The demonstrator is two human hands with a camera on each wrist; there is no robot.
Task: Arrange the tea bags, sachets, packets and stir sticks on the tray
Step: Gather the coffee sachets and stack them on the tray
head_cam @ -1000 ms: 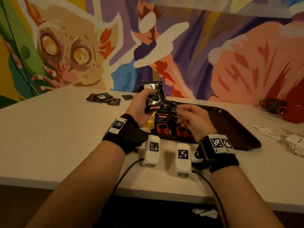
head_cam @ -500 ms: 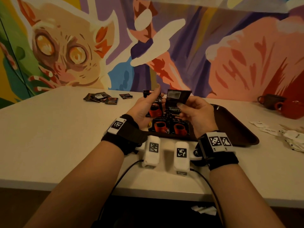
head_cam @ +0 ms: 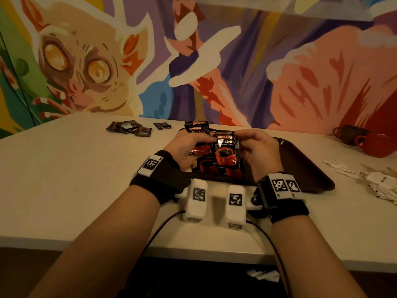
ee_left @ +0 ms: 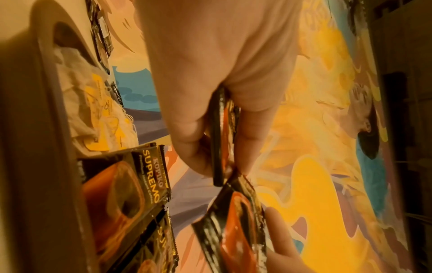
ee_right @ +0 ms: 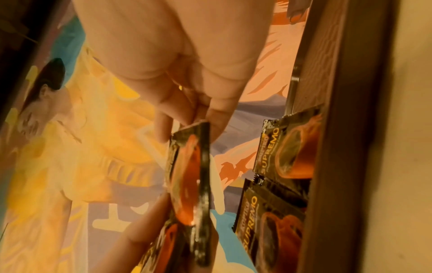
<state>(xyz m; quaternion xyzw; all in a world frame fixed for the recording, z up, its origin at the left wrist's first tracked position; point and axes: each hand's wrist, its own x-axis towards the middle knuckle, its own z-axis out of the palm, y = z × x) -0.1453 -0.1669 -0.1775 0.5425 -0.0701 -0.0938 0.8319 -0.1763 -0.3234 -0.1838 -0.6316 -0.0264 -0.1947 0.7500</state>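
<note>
Both hands hover over the near left part of the brown tray [head_cam: 305,168]. My left hand [head_cam: 193,143] grips a small stack of black-and-red coffee packets [head_cam: 196,131], seen edge-on between thumb and fingers in the left wrist view [ee_left: 219,140]. My right hand [head_cam: 242,136] pinches one more coffee packet [head_cam: 225,151] by its top edge, face toward me, just right of the stack; the right wrist view shows this packet [ee_right: 189,175] too. Two or more packets [ee_left: 131,184] lie flat on the tray below. Tea bags [ee_left: 93,103] with yellow tags sit at the tray's left end.
Several small dark sachets [head_cam: 129,129] lie on the white table at the back left. White sachets [head_cam: 382,181] are scattered at the right edge. A brown cup [head_cam: 348,134] and a red cup [head_cam: 378,145] stand at the back right. The painted wall rises behind.
My right hand has turned its packet from back-up to face-on and brought it upright beside the left hand's stack. The left hand has lifted its stack slightly.
</note>
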